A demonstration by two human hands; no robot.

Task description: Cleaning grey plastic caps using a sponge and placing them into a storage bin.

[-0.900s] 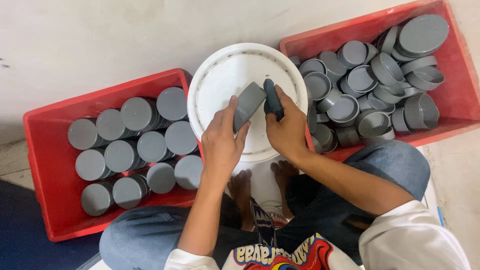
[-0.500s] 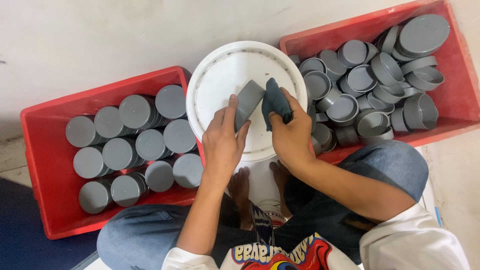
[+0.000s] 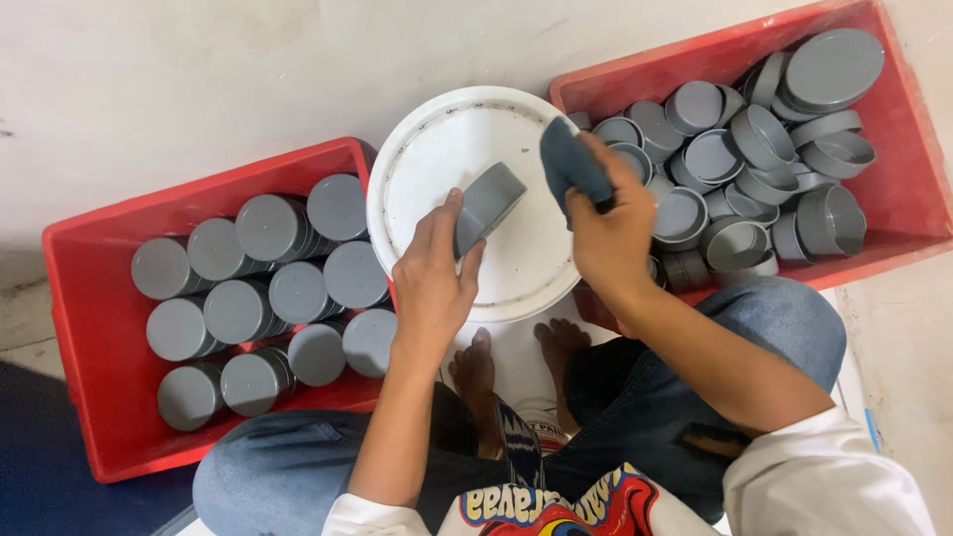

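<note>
Right now I see my left hand (image 3: 434, 278) closed around a grey cap (image 3: 488, 205) above the white bucket lid (image 3: 437, 169), its short axis tilted so the flat closed face points up and to the right. My right hand (image 3: 611, 233) grips a dark blue cloth (image 3: 573, 167) just beside it, apart from the cap. Red crates (image 3: 89, 328) of grey caps sit either side

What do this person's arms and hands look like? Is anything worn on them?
Both are bare: the left hand and right hand have no gloves, rings or watch that I can see. The forearms are uncovered. A short white sleeve shows at the right shoulder, with a white edge at the left.
</note>
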